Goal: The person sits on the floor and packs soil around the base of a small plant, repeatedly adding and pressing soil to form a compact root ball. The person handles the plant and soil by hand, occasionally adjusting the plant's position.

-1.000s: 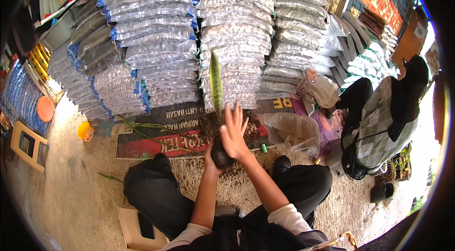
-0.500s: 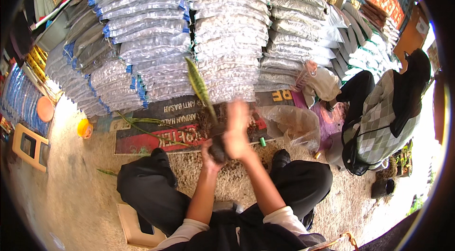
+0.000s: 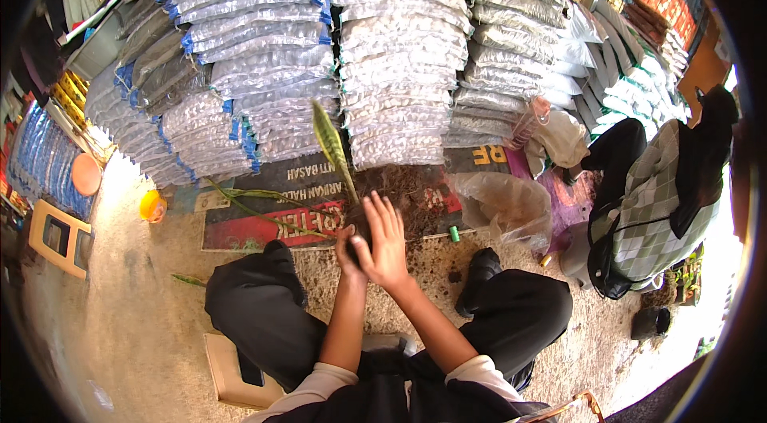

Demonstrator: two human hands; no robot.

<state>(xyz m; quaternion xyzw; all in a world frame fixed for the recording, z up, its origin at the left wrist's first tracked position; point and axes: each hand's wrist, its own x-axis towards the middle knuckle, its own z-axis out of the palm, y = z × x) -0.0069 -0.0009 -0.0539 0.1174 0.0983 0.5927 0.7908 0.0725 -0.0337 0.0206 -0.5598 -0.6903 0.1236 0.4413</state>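
A snake plant (image 3: 328, 139), one upright green leaf with yellow edges, rises from a dark base (image 3: 359, 225) between my hands. Whether that base is a small black pot or a lump of soil I cannot tell, as my fingers cover most of it. From the left, my left hand (image 3: 350, 257) is closed around the base. My right hand (image 3: 384, 241) lies against its right side, fingers stretched out and pointing away from me. Brown loose soil (image 3: 403, 191) is heaped on the dark printed sheet (image 3: 240, 227) just beyond. More long snake plant leaves (image 3: 268, 198) lie on the sheet's left.
Stacked filled plastic sacks (image 3: 399, 63) wall off the far side. Right of the soil lie a clear plastic bag (image 3: 507, 203) and a small green cylinder (image 3: 455, 234). Another person (image 3: 655, 183) sits at the right near a black pot (image 3: 650, 323). Stools (image 3: 60, 239) and an orange-yellow container (image 3: 152, 206) stand left.
My right hand, blurred and raised beside the base before, now rests against it with clear outlines. The soil heap shows more openly. The whole view has shifted slightly.
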